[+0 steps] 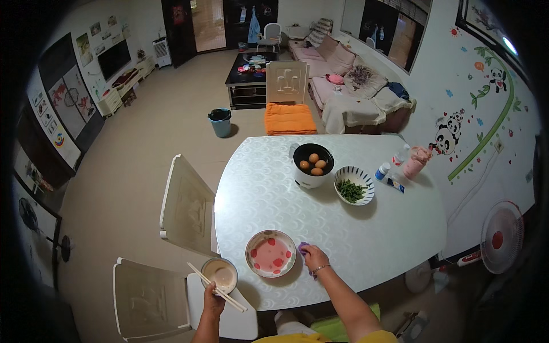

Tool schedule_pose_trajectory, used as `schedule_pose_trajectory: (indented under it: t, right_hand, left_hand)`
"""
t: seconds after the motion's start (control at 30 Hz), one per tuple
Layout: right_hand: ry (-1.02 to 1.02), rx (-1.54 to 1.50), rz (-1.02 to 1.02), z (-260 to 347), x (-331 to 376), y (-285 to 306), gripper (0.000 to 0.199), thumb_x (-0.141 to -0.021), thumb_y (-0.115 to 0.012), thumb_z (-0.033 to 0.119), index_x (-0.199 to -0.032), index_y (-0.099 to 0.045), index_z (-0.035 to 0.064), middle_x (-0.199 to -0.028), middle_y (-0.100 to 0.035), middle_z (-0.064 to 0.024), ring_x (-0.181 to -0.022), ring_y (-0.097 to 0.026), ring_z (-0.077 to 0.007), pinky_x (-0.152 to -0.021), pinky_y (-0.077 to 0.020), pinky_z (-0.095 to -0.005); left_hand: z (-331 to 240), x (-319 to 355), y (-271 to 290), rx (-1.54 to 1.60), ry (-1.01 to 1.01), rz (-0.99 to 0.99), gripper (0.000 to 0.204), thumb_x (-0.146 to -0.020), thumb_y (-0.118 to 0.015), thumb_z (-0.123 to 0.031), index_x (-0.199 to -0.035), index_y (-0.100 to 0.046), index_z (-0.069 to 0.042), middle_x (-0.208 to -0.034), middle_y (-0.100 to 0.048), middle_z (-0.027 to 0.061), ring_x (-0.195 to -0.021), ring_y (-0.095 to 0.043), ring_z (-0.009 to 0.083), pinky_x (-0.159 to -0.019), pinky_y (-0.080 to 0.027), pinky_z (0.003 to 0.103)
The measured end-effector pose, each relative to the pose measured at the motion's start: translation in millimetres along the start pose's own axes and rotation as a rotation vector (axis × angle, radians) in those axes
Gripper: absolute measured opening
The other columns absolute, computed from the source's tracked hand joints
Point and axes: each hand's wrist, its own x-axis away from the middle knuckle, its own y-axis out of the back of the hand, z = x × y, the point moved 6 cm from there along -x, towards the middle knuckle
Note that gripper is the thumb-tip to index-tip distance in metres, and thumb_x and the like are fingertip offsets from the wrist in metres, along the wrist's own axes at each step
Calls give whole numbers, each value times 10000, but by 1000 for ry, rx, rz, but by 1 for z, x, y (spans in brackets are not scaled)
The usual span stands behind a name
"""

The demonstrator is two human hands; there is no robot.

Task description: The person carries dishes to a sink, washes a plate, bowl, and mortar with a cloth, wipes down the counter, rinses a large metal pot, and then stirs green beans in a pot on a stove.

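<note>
Past the table's near-left edge, my left hand grips a bowl with a cloudy, pale film inside, together with a pair of light chopsticks lying across it. My right hand is closed over a crumpled purple cloth on the tabletop. Between the hands sits a wide dish with a pinkish inside and red strawberry-like marks; the cloth is close by its right side. Farther back stand a white pot holding several brown eggs and a striped bowl of chopped greens.
At the table's right lie a white-blue bottle, a blue tube and a pink wrapped item. Chairs line the left side, one with an orange cushion beyond. A fan stands right.
</note>
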Motion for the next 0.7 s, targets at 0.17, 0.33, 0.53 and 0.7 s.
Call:
schedule_pose_trajectory:
  t: [0.17,0.33,0.53,0.7]
  right_hand:
    - [-222,-203,178,15,-17,3,340,-817,-541,348,-979,-616,59,-843,-628,-132,-772,-604,-182,-701,-462,-290]
    - [-201,-179,383,39,-20,-10,460,-763,-598,425,-1033,-590,52,-888,-629,-88,-772,-577,-148,-712,-451,-263]
    - [-236,-433,526,50,-17,-15,485,-779,-612,357,-1132,-516,37,-960,-604,-82,-828,-555,-128,-752,-448,-265]
    - [-296,-427,635,26,-18,-41,419,-797,-600,292,-1116,-524,31,-956,-601,-80,-825,-554,-133,-745,-452,-269]
  left_hand:
    - [0,-12,-18,7,-32,-10,371,-705,-597,-273,-988,-522,-45,-941,-572,61,-907,-544,204,-865,-416,347]
    - [7,-18,0,18,-39,-51,353,-689,-615,-267,-952,-537,-44,-919,-577,59,-901,-543,203,-870,-414,354]
    - [4,-7,-9,35,-50,-105,367,-685,-621,-262,-965,-534,-42,-921,-576,63,-882,-549,205,-836,-426,358]
    - [7,-2,7,-14,-67,-127,395,-682,-626,-262,-985,-527,-29,-951,-572,79,-898,-550,210,-830,-423,359]
